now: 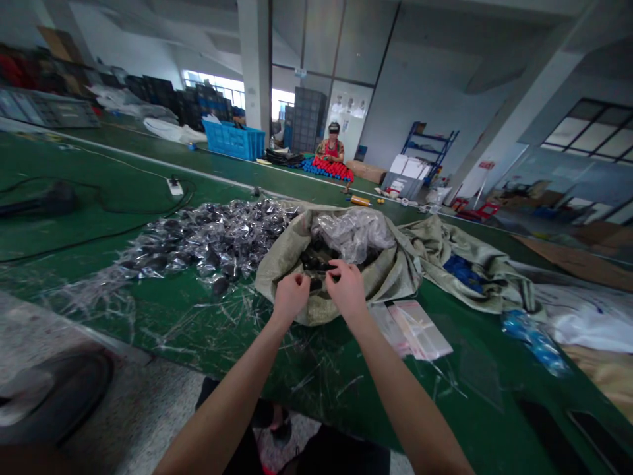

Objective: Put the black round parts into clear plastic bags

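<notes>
My left hand (291, 295) is closed at the front rim of an open woven sack (277, 264), its fingers pinched beside a small black object (315, 284). From the other side my right hand (347, 286) curls thumb and fingers together close to that object; what its fingertips pinch is hidden. More dark pieces (314, 258) lie inside the sack, under crumpled clear plastic (353, 232). Left of the sack spreads a heap of dark rounded pieces in clear wrapping (212, 241). Flat clear bags (420, 328) lie by my right forearm.
Another sack (459, 254) with blue contents stands to the right. Blue wrapped items (537, 343) and dark flat objects (548, 429) lie near the right edge. A power strip (175, 187) with cables is at left. A person (332, 146) sits across behind red and blue pieces (329, 169).
</notes>
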`<state>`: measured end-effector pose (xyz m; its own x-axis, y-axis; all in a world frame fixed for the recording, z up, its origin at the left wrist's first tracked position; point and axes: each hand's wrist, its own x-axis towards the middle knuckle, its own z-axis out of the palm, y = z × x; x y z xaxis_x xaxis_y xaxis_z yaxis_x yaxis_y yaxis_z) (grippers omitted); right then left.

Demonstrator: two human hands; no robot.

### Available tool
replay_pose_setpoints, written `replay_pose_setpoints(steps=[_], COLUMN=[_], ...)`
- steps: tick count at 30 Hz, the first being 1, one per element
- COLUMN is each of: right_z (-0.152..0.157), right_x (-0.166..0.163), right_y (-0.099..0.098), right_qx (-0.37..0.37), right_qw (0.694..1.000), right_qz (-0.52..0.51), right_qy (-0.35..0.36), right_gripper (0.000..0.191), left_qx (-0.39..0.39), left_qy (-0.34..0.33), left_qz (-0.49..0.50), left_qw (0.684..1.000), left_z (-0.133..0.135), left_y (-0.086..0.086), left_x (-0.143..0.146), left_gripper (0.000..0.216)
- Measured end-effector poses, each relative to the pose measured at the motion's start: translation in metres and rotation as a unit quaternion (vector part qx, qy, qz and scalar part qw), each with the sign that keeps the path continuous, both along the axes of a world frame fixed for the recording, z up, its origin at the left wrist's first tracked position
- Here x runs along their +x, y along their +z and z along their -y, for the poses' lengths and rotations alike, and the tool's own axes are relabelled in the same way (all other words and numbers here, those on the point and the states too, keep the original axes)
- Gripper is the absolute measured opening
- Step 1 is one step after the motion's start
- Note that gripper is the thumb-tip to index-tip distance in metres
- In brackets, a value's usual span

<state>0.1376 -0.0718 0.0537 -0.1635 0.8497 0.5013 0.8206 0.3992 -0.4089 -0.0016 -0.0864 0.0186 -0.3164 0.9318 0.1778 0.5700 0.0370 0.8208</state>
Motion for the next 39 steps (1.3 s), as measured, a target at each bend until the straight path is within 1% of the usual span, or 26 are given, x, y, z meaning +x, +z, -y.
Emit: replay_pose_setpoints(steps=[5, 8, 12, 14, 17, 20, 23, 26, 29, 32, 34, 36, 37, 39], right_z=[-0.001, -0.003, -0.008, -0.011, -0.012, -0.009, -0.005, -0.005, -0.011, -0.019, -0.023, -0.025, -0.026, -0.027], right_x=[0.0, 0.0, -0.001, -0.001, 0.001, 0.002, 0.002, 0.003, 0.005, 0.012, 0.017, 0.021, 0.023, 0.026], right_y=[0.002, 0.004, 0.001, -0.001, -0.001, 0.0, -0.002, -0.011, -0.025, -0.039, -0.046, -0.05, -0.051, -0.052], right_qx=[-0.014, 0.003, -0.006, -0.011, 0.003, -0.005, -0.017, -0.036, -0.071, -0.102, -0.112, -0.113, -0.112, -0.112], right_qw=[1.0, 1.0, 0.999, 0.999, 0.999, 0.999, 0.997, 0.994, 0.989, 0.985, 0.984, 0.984, 0.985, 0.985], right_qz=[0.008, 0.006, 0.032, 0.038, 0.034, 0.05, 0.074, 0.104, 0.127, 0.134, 0.132, 0.126, 0.123, 0.115], right_qy=[-0.026, -0.031, -0.016, -0.007, 0.002, 0.002, 0.005, 0.02, 0.032, 0.034, 0.04, 0.047, 0.05, 0.057], right_gripper=[0.027, 0.027, 0.028, 0.027, 0.028, 0.029, 0.029, 0.029, 0.029, 0.028, 0.026, 0.026, 0.025, 0.025], left_qx=[-0.018, -0.01, -0.048, -0.057, -0.042, -0.043, -0.057, -0.061, -0.061, -0.054, -0.044, -0.023, -0.008, 0.014], left_qy=[-0.023, -0.019, -0.058, -0.055, -0.042, -0.042, -0.041, -0.059, -0.1, -0.143, -0.144, -0.14, -0.15, -0.191], left_qz=[0.004, -0.001, -0.006, 0.008, 0.043, 0.061, 0.056, 0.051, 0.054, 0.059, 0.054, 0.039, 0.031, 0.019], left_qw=[1.0, 1.0, 0.997, 0.997, 0.997, 0.996, 0.996, 0.995, 0.992, 0.987, 0.987, 0.989, 0.988, 0.981], left_z=[-0.001, -0.002, -0.007, -0.01, -0.012, -0.012, -0.009, -0.005, -0.004, -0.006, -0.009, -0.014, -0.017, -0.024], left_y=[0.002, 0.004, 0.005, 0.005, 0.004, 0.0, -0.009, -0.023, -0.038, -0.054, -0.064, -0.073, -0.076, -0.08], left_x=[0.002, 0.003, 0.005, 0.006, 0.006, 0.003, 0.001, 0.003, 0.004, -0.003, -0.011, -0.02, -0.023, -0.026], left_gripper=[0.027, 0.028, 0.027, 0.028, 0.029, 0.031, 0.032, 0.031, 0.034, 0.04, 0.038, 0.03, 0.026, 0.027])
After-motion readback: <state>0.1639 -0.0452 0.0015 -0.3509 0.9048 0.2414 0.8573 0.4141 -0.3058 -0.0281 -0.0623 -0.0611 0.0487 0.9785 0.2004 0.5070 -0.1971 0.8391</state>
